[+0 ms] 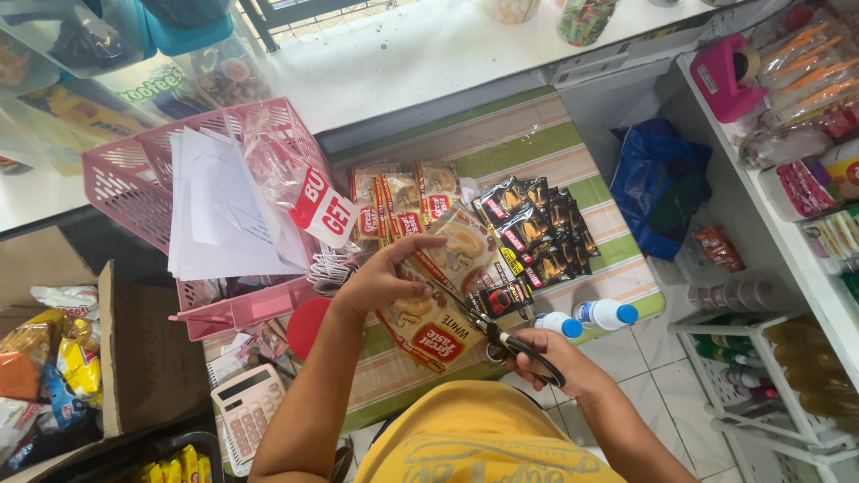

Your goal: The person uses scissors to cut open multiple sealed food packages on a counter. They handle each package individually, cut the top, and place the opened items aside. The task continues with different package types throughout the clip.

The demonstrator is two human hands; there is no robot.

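hands (380,282) hold sachet strip (438,295), scissors (501,338).

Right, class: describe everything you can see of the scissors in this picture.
The scissors have black loop handles and short metal blades, partly hidden. The right hand grips the handles, fingers through the loops. The blades point up and left, set against the edge of a strip of orange-brown sachets that the left hand holds above the striped mat. How far the blades are open is unclear.
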